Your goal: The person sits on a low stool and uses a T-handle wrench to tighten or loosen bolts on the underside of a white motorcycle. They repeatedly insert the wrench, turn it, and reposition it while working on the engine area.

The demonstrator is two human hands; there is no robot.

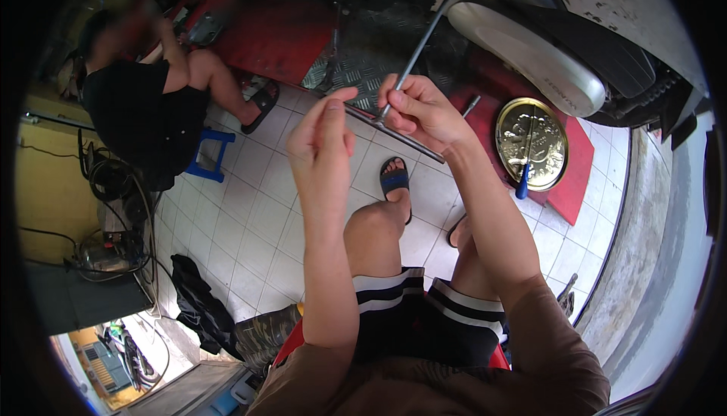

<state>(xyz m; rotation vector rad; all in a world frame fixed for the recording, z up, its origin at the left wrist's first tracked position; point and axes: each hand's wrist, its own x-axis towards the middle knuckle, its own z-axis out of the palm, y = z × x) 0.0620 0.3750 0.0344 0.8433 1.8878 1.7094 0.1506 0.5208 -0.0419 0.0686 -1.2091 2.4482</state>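
Note:
A T-handle wrench (418, 54) slants from the underside of a motorbike down to its crossbar. My right hand (425, 112) is closed around the shaft just above the crossbar, thumb and fingers wrapped on the metal. Beside the bar's left end is my left hand (324, 132), its fingers loosely bent and apart, with nothing held in them. Whether those fingers touch the bar, I cannot tell. The wrench's far tip reaches up beside the silver exhaust muffler (522, 56), where what it meets is too dark to make out.
A round metal tray (510, 143) with a blue-handled screwdriver (522, 183) lies on the red lift platform (579, 166) at right. At left, another person (144, 105) sits near a blue stool (213, 155). Hoses and cables (113, 177) hang along the left side.

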